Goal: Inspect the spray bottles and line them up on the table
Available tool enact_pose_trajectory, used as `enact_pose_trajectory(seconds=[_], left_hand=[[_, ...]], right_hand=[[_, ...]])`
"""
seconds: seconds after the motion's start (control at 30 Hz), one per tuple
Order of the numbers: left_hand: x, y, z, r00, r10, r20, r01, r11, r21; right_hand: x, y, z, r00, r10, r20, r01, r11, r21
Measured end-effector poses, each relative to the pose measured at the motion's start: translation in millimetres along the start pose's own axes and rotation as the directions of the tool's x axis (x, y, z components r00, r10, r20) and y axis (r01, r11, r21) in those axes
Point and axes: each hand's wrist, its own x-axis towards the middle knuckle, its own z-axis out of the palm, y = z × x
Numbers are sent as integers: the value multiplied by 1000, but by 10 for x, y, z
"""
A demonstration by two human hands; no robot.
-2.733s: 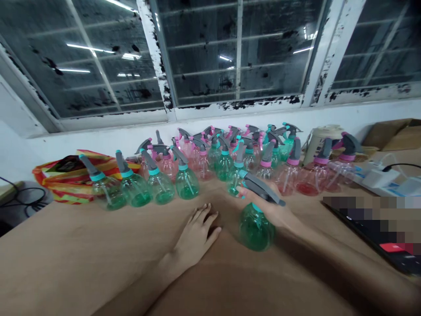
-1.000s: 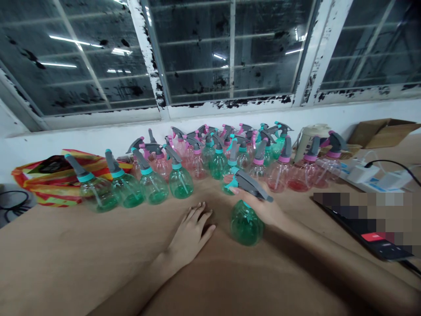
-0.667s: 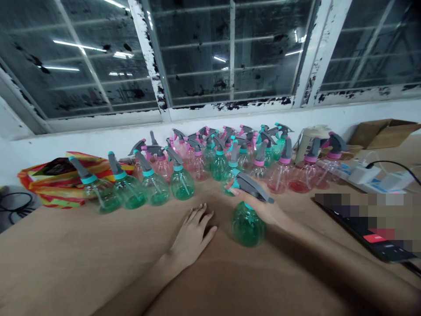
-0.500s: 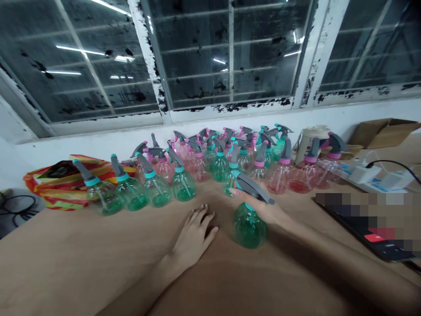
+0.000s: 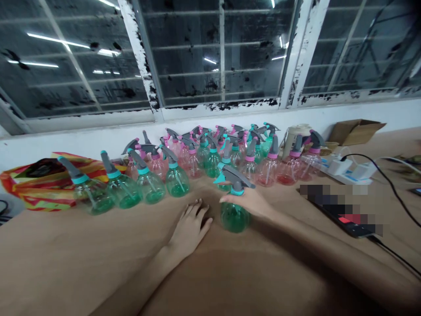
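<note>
My right hand (image 5: 250, 202) is closed around the upper body of a green spray bottle (image 5: 235, 220), just below its turquoise collar. The bottle is upright, with a grey and turquoise trigger head and green liquid inside. Part of its body is hidden by my fingers. Left of it, my left hand (image 5: 189, 227) lies flat on the wooden table (image 5: 82, 263), fingers spread and holding nothing. A green spray bottle (image 5: 178, 181) stands beyond my left hand, at the end of a row of similar ones. Another green spray bottle (image 5: 225, 153) is partly hidden behind the held one.
Pink spray bottles (image 5: 268, 169) and more green ones crowd the table's back by the wall. A striped bag (image 5: 49, 188) lies at left. At right are a phone (image 5: 348, 221) with a cable, a power strip (image 5: 353, 179), a beige container (image 5: 292, 136) and a cardboard box (image 5: 353, 131).
My right hand has shifted from the trigger head down to the bottle's upper body, leaving the head uncovered. My left hand stays flat. The camera view has turned a little to the right.
</note>
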Motion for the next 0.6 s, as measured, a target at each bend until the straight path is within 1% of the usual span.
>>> enact_pose_trajectory(seconds=[0.13,0.23,0.3,0.33,0.43,0.5,0.57,0.6], left_hand=[[4,-6,3,1000,4,-3,-4,1000,12],[2,-7,10,1000,12,-4,-12,1000,13],[2,2,9,1000,16,-2,-16,1000,4],[2,9,6,1000,16,1,-16,1000,-1],[2,39,-12,1000,9,11,-9,1000,-7],[1,60,-25,1000,1,16,-1,1000,-6],[-5,78,-31,1000,-11,17,11,1000,-8],[-9,86,-30,1000,-17,15,17,1000,-12]], right_hand=[[-43,56,16,1000,18,0,-18,1000,25],[-80,87,-26,998,32,-52,-32,999,-2],[-114,65,-71,996,43,-80,-44,999,-14],[-137,37,-98,996,54,-73,-55,998,-6],[-231,-82,-199,997,81,13,-81,997,4],[-305,-133,-287,995,94,26,-90,989,-117],[-360,-124,-377,994,110,13,-101,952,-288],[-372,-99,-413,992,119,37,-100,937,-335]])
